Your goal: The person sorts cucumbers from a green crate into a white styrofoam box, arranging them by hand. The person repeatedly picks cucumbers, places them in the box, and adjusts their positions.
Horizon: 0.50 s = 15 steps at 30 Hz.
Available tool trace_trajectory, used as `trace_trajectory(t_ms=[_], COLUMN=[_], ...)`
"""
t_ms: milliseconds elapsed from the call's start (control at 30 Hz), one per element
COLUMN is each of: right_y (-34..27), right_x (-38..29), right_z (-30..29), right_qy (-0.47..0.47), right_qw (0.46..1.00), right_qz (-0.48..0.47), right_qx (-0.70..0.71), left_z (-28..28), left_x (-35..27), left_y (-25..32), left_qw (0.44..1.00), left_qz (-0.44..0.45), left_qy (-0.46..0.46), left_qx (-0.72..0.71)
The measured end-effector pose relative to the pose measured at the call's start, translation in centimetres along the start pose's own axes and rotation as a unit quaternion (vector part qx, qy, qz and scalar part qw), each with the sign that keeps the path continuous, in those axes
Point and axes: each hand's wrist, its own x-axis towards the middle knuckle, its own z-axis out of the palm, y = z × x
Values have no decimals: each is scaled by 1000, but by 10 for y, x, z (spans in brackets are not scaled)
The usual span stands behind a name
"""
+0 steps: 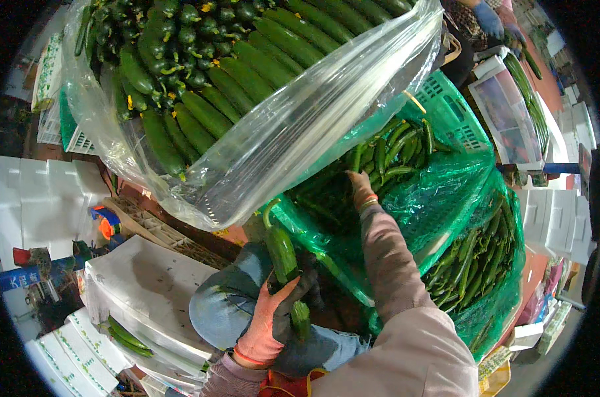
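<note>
My left hand (266, 322), in a salmon-coloured work glove with dark fingers, grips a green cucumber (281, 252) above my jeans. Its curved stem points up and away; the fingers cover the middle, and green shows again below them. My right hand (362, 187), at the end of an outstretched arm, reaches into a green crate (451, 121) lined with green plastic. It touches the loose cucumbers (396, 149) there. One cucumber (358, 158) stands just beyond its fingertips, but whether the fingers close on it cannot be seen.
Rows of cucumbers (270, 64) lie beyond, edged by clear plastic film (300, 129). Another green-lined container of cucumbers (478, 258) stands right. White foam boxes (46, 198) and a paper-covered box (146, 278) are left. At upper right, another person's gloved hand (488, 21) is near a box of cucumbers (525, 99).
</note>
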Motion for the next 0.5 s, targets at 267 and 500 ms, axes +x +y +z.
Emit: trace_trajectory(t_ms=[267,500], right_y=[-109,-144], right_x=[-254,-237], right_z=[-58,-55], right_qy=[13,-57], right_qw=[970,692], right_qz=[-242,-519], right_qx=[-21,-498], left_z=[-2,4], left_x=[-7,-12], left_y=[19,23], left_qw=[978,920], left_qz=[130,-178], left_qy=[-79,-196], left_qx=[140,-289])
